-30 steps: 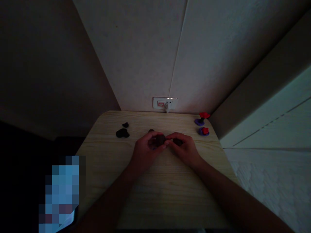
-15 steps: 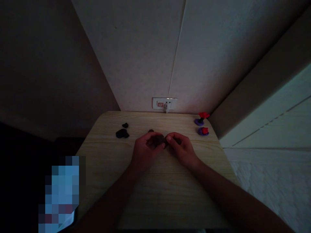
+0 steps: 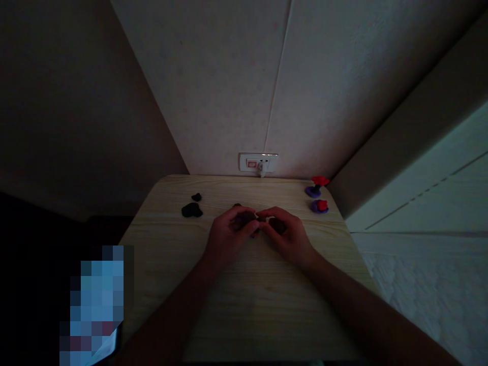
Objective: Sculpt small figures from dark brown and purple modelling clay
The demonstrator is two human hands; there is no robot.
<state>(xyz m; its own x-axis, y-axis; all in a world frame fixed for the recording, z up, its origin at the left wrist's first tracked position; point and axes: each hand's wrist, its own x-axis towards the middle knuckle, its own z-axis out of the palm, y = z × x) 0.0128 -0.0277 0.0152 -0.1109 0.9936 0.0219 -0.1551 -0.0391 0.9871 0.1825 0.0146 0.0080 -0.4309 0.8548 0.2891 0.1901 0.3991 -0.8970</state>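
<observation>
Over the middle of the wooden table, my left hand (image 3: pixel 227 235) curls around a dark purplish lump of what looks like modelling clay (image 3: pixel 245 219). My right hand (image 3: pixel 293 238) meets it from the right, thumb and fingertips pinched on a small dark bit of clay (image 3: pixel 261 218) between the two hands. Under the right palm shows another dark brown lump (image 3: pixel 277 225); whether it is held or lies on the table I cannot tell. Behind my left fingers, a further dark piece (image 3: pixel 237 205) is mostly hidden.
Two black clay lumps (image 3: pixel 192 210) lie at the table's left. At the back right stand a red flower shape on a purple base (image 3: pixel 313 191) and a red piece in a purple dish (image 3: pixel 322 206). A wall socket with a plug (image 3: pixel 262 168) sits behind; a lit, blurred screen (image 3: pixel 102 290) is lower left.
My right fingertips have shifted, and the thumbs now come together around the small bit. More of the lump under my right palm shows. The other pieces have stayed put.
</observation>
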